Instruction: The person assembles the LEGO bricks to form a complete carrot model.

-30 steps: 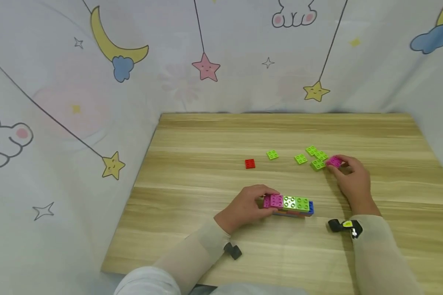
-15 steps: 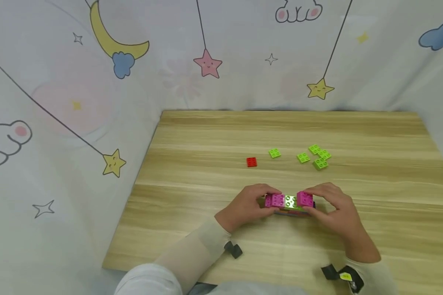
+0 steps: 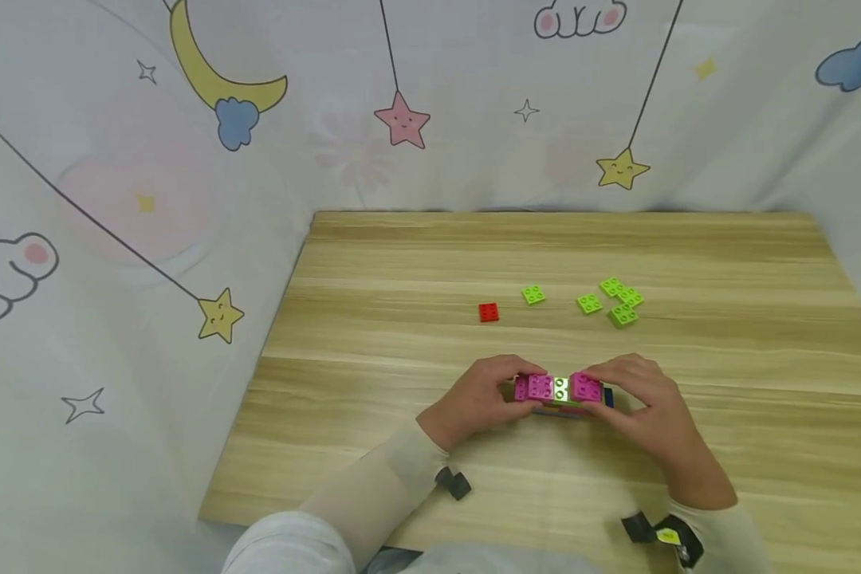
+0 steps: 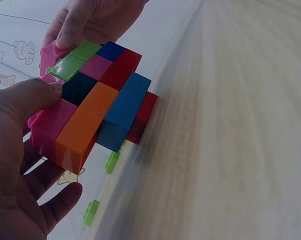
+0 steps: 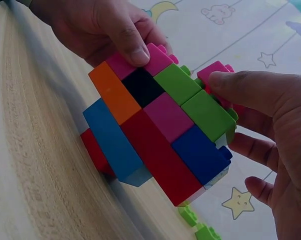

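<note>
A built wall of toy building bricks (image 5: 160, 155) stands on the table, in layers of red, blue, orange, pink, black and green. My left hand (image 3: 476, 402) grips its left end, thumb on the near side over a pink brick (image 4: 55, 120) in the left wrist view. Between thumb and fingers, my right hand (image 3: 653, 410) pinches another pink brick (image 3: 586, 387) right at the top of the green bricks (image 5: 178, 82). In the right wrist view this brick sits tilted at the green studs. A dark blue brick (image 5: 203, 155) shows at the wall's right end.
Beyond the wall lie a loose red brick (image 3: 489, 312), a lone green brick (image 3: 534, 294) and several more green bricks (image 3: 623, 316) grouped to the right. A patterned white cloth (image 3: 459, 175) hangs behind the wooden table (image 3: 373, 335).
My right hand has carried the pink brick from beside the loose green bricks to the top of the wall, then shifted slightly left. My left hand keeps its grip on the left end.
</note>
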`<state>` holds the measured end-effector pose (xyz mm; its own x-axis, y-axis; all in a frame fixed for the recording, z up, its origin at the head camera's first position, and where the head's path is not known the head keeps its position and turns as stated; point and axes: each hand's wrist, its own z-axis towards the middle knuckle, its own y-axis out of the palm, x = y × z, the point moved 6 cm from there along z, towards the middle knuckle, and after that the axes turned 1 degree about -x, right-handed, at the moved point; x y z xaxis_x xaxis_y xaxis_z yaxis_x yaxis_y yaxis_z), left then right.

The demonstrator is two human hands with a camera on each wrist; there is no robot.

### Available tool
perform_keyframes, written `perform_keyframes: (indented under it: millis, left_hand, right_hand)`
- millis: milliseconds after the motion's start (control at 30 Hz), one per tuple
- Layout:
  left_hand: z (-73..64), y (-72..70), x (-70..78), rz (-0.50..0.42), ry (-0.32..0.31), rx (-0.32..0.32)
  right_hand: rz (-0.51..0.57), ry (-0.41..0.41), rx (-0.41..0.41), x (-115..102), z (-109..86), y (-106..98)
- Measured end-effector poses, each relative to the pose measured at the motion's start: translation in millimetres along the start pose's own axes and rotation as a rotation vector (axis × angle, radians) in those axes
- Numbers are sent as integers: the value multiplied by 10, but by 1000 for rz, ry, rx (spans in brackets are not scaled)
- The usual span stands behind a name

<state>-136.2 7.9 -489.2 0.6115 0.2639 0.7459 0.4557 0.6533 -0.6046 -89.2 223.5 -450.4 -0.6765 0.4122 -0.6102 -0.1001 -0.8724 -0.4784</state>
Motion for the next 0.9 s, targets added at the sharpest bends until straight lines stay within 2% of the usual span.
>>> perform_keyframes:
  millis: [167,433,767,900]
  left_hand:
    - [3,-19,18,-8,4,5]
    - [6,-25,28,-23,-2,6]
    - [11,-38,12,-22,-14,20]
    - [-1,-4,-1,-28,-22,18]
  right_hand:
    - [-30,3,-52,-20,24,27]
    - [-71,73,-114,-38,31,39]
    - [-89,40,-116,-68,78,59]
    - [-94,63,-102,-33,18,59]
